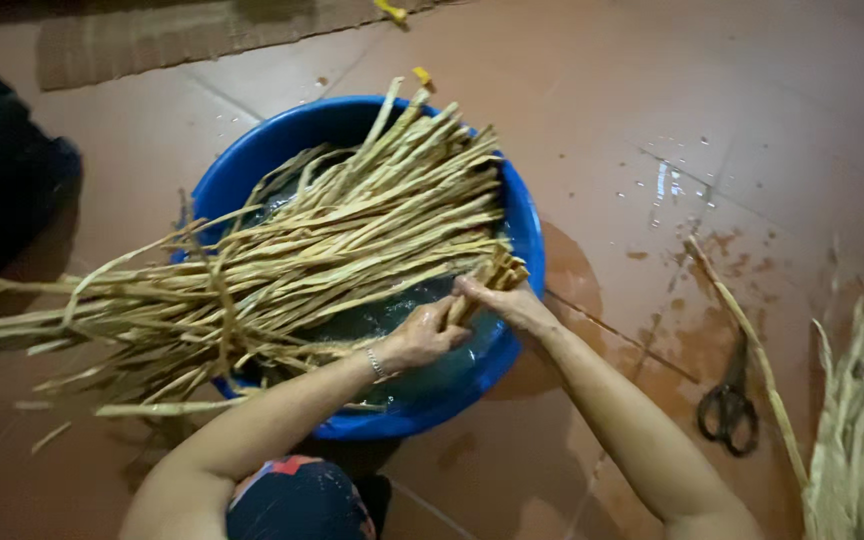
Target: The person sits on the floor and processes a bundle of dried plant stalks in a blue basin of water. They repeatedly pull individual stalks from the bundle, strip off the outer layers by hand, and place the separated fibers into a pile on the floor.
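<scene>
Both hands meet over the near right rim of the blue basin point(252, 150), which stands on the wet tiled floor point(752, 110): the left hand point(422, 335) and right hand point(508, 300) are closed around the cut ends of the dried fibre bundle point(332, 240) lying across the water; scissors point(728, 405) lie apart to the right

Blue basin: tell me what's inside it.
The blue basin holds dark water under a bundle of pale dried strips. Both hands, left and right, grip the strip ends. The basin's bottom is hidden.
</scene>
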